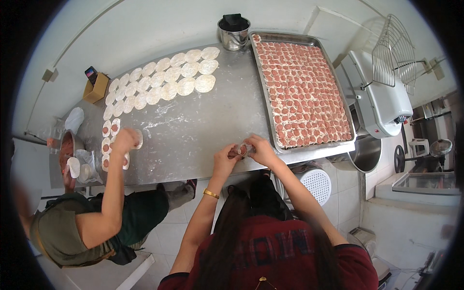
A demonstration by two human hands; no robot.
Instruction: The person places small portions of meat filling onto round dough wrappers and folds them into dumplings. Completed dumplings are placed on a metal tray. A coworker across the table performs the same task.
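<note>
At the near edge of the steel table point(203, 135), my left hand point(225, 160) and my right hand point(261, 150) meet around one small open-topped dumpling point(243, 150). Fingers of both hands are closed on its thin pale wrapper, with pink filling showing in the middle. To the right of my hands, a large metal tray point(352, 140) carries close rows of similar dumplings, pink meat showing at their tops. Farther off on the left, overlapping rows of round dough wrappers point(169, 90) lie flat.
A co-worker's hand point(126, 140) works over wrappers dotted with filling point(106, 146) at the left. Their other side has a bowl of pink filling point(67, 145). A steel pail point(234, 36) stands at the back; a white machine with wire guard point(377, 92) is right.
</note>
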